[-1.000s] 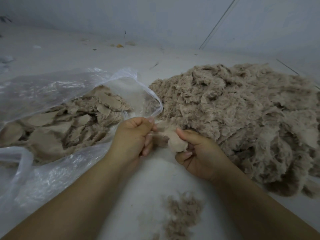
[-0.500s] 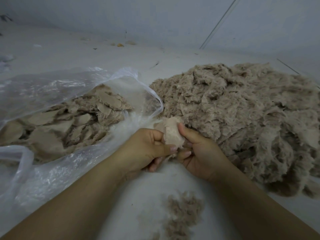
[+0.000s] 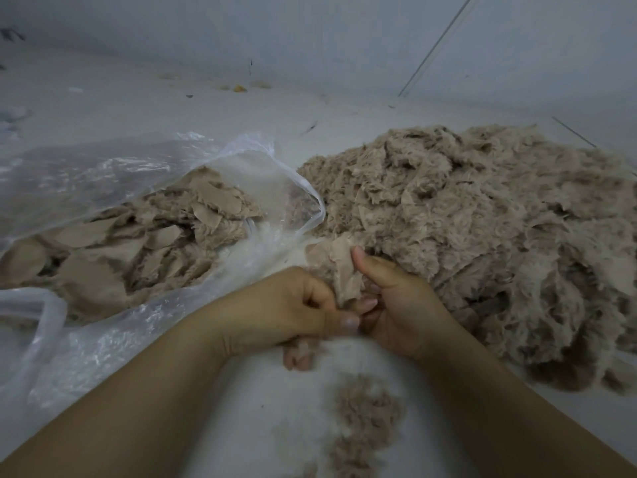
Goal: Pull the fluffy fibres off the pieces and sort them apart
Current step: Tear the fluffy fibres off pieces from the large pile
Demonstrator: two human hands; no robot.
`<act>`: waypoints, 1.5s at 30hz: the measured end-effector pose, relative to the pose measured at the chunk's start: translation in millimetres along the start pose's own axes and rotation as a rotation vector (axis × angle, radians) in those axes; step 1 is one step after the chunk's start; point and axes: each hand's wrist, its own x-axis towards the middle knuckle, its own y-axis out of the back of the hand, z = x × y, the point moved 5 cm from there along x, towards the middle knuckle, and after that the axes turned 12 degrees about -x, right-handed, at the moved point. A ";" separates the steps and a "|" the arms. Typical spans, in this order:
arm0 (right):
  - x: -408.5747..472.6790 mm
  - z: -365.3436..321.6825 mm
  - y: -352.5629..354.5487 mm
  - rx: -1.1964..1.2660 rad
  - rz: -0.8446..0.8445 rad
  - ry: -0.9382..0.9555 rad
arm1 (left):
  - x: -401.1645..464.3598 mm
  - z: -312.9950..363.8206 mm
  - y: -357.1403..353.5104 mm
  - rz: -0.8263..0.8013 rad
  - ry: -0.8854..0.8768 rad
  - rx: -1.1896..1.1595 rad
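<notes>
Both hands [image 3: 344,305] pinch the beige piece [image 3: 344,270] held between them.

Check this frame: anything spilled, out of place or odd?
Nothing alarming. Loose fluff lies on the floor below the hands, apart from the big pile and the clear bag, likely just pulled off. Small yellowish scraps sit by the far wall.
</notes>
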 end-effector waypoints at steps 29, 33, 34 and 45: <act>2.5 0.5 -2.5 -0.041 -0.075 0.065 | 7.5 0.5 23.6 0.485 -0.223 -0.191; 3.0 0.5 -1.6 -0.037 -0.076 0.070 | 6.0 -2.7 20.2 0.279 -0.102 -0.217; 3.4 0.6 -1.2 -0.020 -0.084 0.067 | 5.4 -2.6 20.9 0.249 -0.094 -0.260; 7.3 2.4 4.5 0.075 -0.022 0.023 | 3.7 -4.9 49.3 0.820 -0.365 -0.193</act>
